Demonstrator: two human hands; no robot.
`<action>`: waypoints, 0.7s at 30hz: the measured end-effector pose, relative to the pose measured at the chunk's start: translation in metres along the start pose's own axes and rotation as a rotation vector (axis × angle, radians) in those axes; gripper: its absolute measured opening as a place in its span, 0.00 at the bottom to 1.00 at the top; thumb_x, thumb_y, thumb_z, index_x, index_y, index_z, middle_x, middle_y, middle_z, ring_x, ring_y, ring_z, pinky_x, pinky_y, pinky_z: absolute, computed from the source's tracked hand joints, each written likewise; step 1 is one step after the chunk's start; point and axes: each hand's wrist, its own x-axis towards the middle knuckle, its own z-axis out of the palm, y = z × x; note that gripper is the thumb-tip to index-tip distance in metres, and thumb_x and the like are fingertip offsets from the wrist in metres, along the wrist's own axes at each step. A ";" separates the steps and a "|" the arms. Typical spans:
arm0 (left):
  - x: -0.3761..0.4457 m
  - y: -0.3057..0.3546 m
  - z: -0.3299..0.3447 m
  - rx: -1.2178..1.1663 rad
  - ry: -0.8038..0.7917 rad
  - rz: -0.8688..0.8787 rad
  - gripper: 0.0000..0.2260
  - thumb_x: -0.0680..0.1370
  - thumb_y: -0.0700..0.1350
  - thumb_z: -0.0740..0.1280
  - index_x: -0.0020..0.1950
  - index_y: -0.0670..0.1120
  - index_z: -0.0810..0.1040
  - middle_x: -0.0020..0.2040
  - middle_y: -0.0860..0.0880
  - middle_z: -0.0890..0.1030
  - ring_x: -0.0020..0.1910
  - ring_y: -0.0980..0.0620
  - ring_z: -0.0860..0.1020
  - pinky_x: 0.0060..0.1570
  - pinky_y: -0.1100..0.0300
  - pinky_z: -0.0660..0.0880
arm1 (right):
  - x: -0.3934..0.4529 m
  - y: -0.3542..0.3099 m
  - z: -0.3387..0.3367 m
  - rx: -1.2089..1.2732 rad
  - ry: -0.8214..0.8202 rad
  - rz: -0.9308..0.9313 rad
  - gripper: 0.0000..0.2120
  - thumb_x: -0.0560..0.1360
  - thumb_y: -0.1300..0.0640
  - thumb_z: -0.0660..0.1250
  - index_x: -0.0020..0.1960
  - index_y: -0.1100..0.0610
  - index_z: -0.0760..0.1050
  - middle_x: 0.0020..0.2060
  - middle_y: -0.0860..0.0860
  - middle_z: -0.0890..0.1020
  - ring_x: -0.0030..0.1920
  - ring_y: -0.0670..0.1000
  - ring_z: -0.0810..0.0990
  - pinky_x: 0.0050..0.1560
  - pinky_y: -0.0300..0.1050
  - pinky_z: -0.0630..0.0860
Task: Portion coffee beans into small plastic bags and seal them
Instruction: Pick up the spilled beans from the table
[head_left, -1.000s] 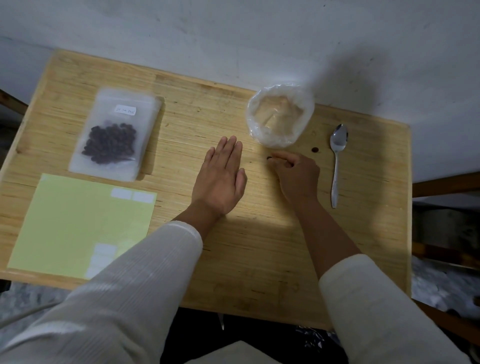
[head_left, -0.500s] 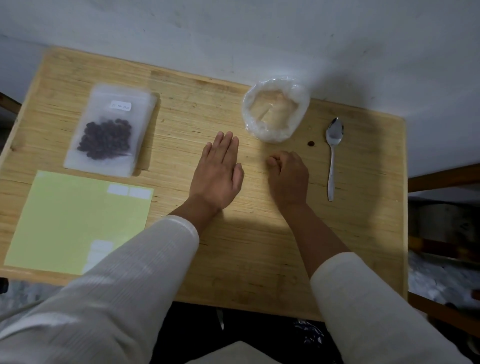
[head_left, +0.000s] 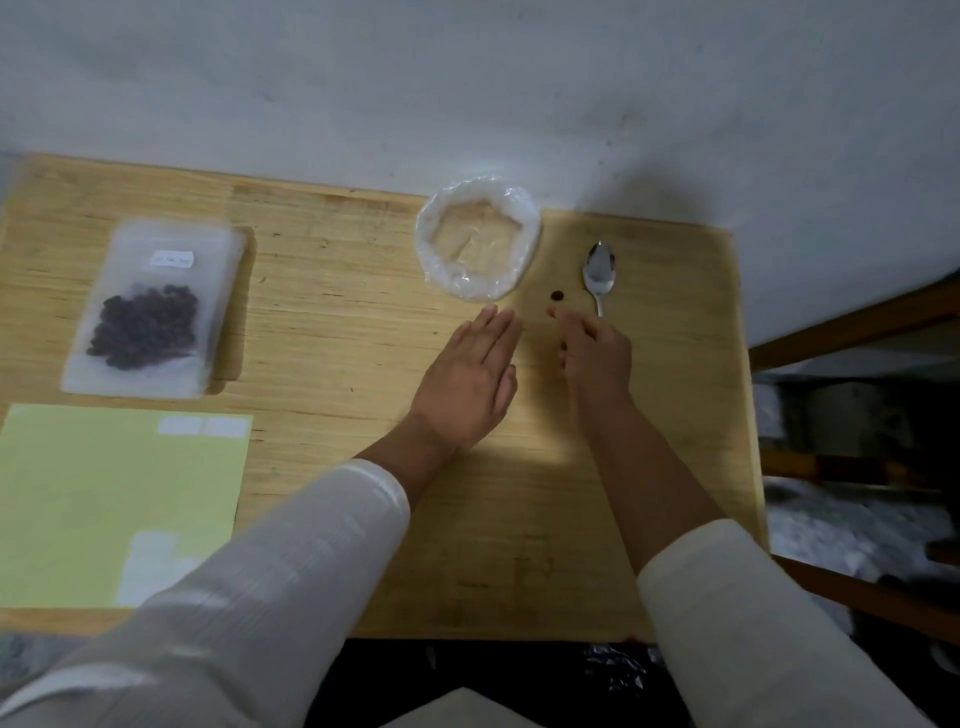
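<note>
My left hand (head_left: 467, 374) lies flat on the wooden table (head_left: 337, 291), fingers straight, just below the open clear plastic bag (head_left: 431, 244). That bag's rim is rolled down and it looks empty. My right hand (head_left: 595, 353) has curled fingers, and its fingertips pinch a dark coffee bean (head_left: 550, 312). A second loose bean (head_left: 557, 295) lies on the table just above those fingertips. To the right of it lies a metal spoon (head_left: 599, 270). A sealed frosted bag of beans (head_left: 150, 306) with a white label lies at the left.
A pale green sheet (head_left: 104, 483) carrying white label stickers lies at the front left. The table's far edge meets a white wall. Past its right edge are wooden bars (head_left: 852, 322) and the floor.
My right hand has moved right, from below the open bag to just below the loose bean beside the spoon. My left hand stays flat in place.
</note>
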 end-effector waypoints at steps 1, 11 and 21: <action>0.003 0.004 0.002 0.001 -0.007 -0.007 0.24 0.79 0.49 0.50 0.73 0.38 0.63 0.72 0.40 0.66 0.74 0.44 0.60 0.73 0.50 0.56 | 0.005 0.000 -0.003 -0.086 0.026 -0.038 0.07 0.76 0.55 0.64 0.46 0.51 0.81 0.32 0.46 0.76 0.30 0.39 0.71 0.33 0.33 0.70; 0.011 0.010 0.012 -0.013 -0.019 -0.077 0.27 0.77 0.50 0.50 0.74 0.41 0.59 0.75 0.43 0.61 0.75 0.47 0.55 0.73 0.57 0.44 | 0.049 -0.003 -0.007 -0.567 0.120 -0.354 0.11 0.73 0.59 0.67 0.54 0.59 0.82 0.49 0.56 0.84 0.52 0.53 0.81 0.55 0.40 0.72; 0.012 0.008 0.011 0.014 -0.014 -0.073 0.26 0.78 0.49 0.52 0.74 0.40 0.61 0.75 0.42 0.61 0.75 0.47 0.56 0.73 0.55 0.47 | 0.055 0.010 0.001 -0.712 0.098 -0.401 0.09 0.76 0.57 0.65 0.52 0.59 0.81 0.46 0.54 0.84 0.47 0.52 0.81 0.48 0.40 0.71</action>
